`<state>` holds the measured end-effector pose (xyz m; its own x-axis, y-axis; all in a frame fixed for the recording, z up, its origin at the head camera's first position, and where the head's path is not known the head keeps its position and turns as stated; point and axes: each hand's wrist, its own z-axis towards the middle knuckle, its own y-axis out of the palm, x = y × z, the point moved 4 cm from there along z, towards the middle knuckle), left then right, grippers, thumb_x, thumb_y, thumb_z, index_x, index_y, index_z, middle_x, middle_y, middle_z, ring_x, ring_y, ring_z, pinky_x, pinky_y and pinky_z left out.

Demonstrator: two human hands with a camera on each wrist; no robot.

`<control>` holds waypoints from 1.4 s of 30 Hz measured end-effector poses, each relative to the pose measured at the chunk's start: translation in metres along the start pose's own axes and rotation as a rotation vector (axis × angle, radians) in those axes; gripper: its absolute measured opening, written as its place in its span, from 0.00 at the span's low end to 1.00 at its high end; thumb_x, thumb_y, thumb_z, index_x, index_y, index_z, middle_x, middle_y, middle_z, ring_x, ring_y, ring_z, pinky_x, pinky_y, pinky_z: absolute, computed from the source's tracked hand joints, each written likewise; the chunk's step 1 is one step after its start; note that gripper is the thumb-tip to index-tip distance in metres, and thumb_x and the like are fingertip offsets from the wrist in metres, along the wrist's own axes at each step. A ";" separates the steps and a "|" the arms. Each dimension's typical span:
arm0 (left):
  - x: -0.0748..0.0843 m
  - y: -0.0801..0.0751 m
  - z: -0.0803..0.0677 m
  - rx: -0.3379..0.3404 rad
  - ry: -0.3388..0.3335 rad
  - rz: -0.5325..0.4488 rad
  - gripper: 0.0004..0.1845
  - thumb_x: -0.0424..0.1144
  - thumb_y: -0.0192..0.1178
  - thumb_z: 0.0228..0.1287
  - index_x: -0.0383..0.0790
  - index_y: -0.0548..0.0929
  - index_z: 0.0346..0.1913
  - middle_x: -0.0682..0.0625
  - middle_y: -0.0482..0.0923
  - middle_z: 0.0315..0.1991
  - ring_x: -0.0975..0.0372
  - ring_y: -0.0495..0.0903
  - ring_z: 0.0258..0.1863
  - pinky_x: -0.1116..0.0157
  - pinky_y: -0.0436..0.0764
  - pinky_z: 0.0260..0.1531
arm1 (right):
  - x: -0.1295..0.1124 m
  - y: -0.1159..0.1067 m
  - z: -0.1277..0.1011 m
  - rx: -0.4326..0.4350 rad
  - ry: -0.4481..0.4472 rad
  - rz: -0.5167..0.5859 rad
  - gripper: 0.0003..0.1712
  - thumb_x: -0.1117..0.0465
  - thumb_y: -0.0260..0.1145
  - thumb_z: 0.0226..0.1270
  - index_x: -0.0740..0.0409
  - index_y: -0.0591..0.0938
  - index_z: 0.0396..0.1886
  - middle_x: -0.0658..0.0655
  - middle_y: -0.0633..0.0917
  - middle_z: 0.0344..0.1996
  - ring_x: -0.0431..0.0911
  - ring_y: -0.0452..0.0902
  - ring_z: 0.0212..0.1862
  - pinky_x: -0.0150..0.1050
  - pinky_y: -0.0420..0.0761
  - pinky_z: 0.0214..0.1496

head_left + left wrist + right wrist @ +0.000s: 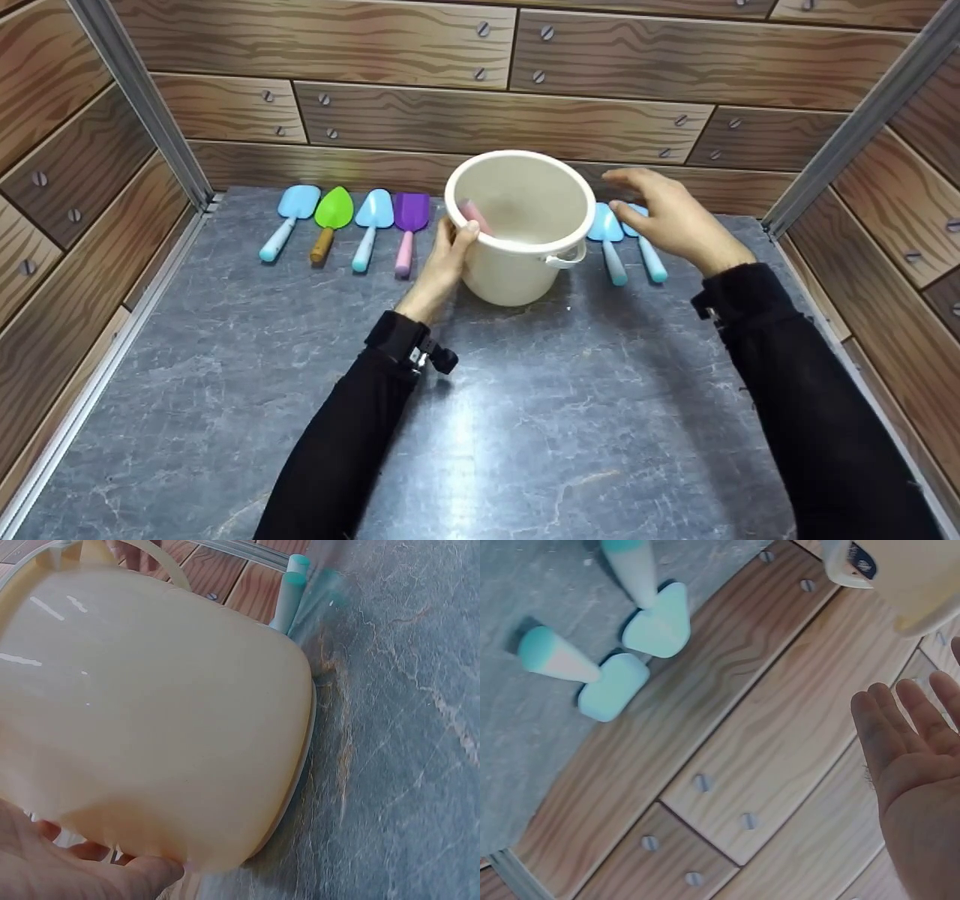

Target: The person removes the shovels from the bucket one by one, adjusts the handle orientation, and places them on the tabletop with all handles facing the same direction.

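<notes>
A cream plastic bucket (525, 255) stands upright on the grey table, with a pink handle (475, 215) leaning inside it. My left hand (447, 259) grips the bucket's left rim, thumb over the edge. In the left wrist view the bucket wall (157, 712) fills the frame above my palm (67, 874). My right hand (667, 217) hovers open just right of the bucket, fingers spread and holding nothing, above two light blue toy shovels (626, 247). The right wrist view shows those shovels (630, 652) and my open palm (915, 765).
Left of the bucket lies a row of toy shovels: light blue (289, 217), green (330, 221), light blue (371, 225), purple (409, 229). Wood-pattern walls (420, 112) close in the back and sides. The marbled table (525, 420) stretches toward me.
</notes>
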<state>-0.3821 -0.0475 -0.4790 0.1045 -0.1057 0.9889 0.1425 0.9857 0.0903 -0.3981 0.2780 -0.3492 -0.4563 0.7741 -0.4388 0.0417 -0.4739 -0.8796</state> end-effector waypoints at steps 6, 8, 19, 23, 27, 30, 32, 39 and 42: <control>-0.001 -0.002 0.000 -0.005 -0.007 0.022 0.61 0.70 0.56 0.72 0.37 0.50 0.96 0.30 0.53 0.95 0.38 0.56 0.96 0.38 0.54 0.99 | -0.021 -0.001 0.010 -0.021 -0.019 -0.019 0.31 0.57 0.64 0.95 0.60 0.75 0.89 0.68 0.77 0.87 0.70 0.72 0.88 0.73 0.74 0.90; -0.001 -0.002 0.000 -0.010 -0.013 0.019 0.64 0.74 0.58 0.70 0.39 0.49 0.96 0.31 0.52 0.96 0.38 0.55 0.97 0.37 0.53 0.99 | -0.027 0.001 0.014 -0.031 -0.033 -0.019 0.31 0.57 0.64 0.95 0.61 0.75 0.89 0.68 0.77 0.87 0.69 0.72 0.89 0.72 0.73 0.91; 0.001 -0.002 -0.001 -0.012 -0.010 0.032 0.66 0.75 0.57 0.69 0.39 0.46 0.97 0.31 0.48 0.97 0.38 0.51 0.98 0.36 0.51 0.99 | -0.058 0.015 0.032 -0.060 -0.093 -0.027 0.31 0.56 0.66 0.93 0.61 0.76 0.87 0.67 0.80 0.84 0.66 0.83 0.77 0.67 0.85 0.80; 0.000 -0.002 -0.001 -0.012 -0.003 0.022 0.59 0.67 0.55 0.75 0.38 0.47 0.97 0.31 0.49 0.97 0.39 0.53 0.98 0.37 0.52 0.99 | -0.065 0.022 0.037 -0.089 -0.080 0.001 0.32 0.56 0.66 0.93 0.61 0.75 0.88 0.68 0.78 0.86 0.69 0.78 0.84 0.67 0.84 0.85; -0.001 -0.003 0.000 -0.011 0.001 0.021 0.56 0.64 0.54 0.78 0.37 0.48 0.96 0.31 0.50 0.97 0.38 0.53 0.97 0.37 0.52 0.99 | -0.071 0.029 0.042 -0.102 -0.097 0.000 0.32 0.57 0.67 0.92 0.62 0.75 0.87 0.69 0.78 0.85 0.68 0.76 0.86 0.66 0.83 0.86; -0.001 -0.003 0.001 -0.015 0.001 0.034 0.56 0.64 0.54 0.79 0.36 0.47 0.96 0.29 0.50 0.96 0.38 0.53 0.97 0.37 0.53 0.99 | -0.073 0.034 0.046 -0.111 -0.116 -0.006 0.33 0.57 0.68 0.91 0.64 0.75 0.87 0.70 0.79 0.85 0.68 0.76 0.86 0.66 0.83 0.86; -0.004 -0.004 0.002 -0.016 0.010 0.046 0.57 0.67 0.56 0.80 0.37 0.48 0.96 0.29 0.51 0.96 0.38 0.54 0.97 0.38 0.54 0.99 | -0.074 0.038 0.049 -0.113 -0.122 -0.006 0.34 0.58 0.70 0.90 0.65 0.75 0.87 0.70 0.79 0.85 0.68 0.76 0.86 0.66 0.84 0.85; 0.000 -0.002 0.000 -0.024 -0.007 0.039 0.56 0.65 0.54 0.81 0.38 0.47 0.97 0.29 0.50 0.96 0.37 0.55 0.97 0.34 0.55 0.98 | -0.078 0.050 0.061 -0.123 -0.156 -0.017 0.34 0.58 0.72 0.88 0.66 0.77 0.84 0.71 0.82 0.82 0.69 0.80 0.84 0.67 0.80 0.88; -0.001 -0.002 0.000 -0.021 -0.017 0.039 0.57 0.66 0.53 0.78 0.38 0.47 0.97 0.30 0.50 0.97 0.37 0.55 0.97 0.34 0.55 0.98 | -0.080 0.056 0.066 -0.140 -0.167 -0.033 0.34 0.58 0.73 0.87 0.68 0.77 0.83 0.73 0.83 0.80 0.70 0.81 0.82 0.66 0.79 0.89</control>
<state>-0.3826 -0.0491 -0.4803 0.0938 -0.0644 0.9935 0.1588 0.9861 0.0489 -0.4174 0.1618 -0.3515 -0.6000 0.7023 -0.3830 0.1418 -0.3778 -0.9150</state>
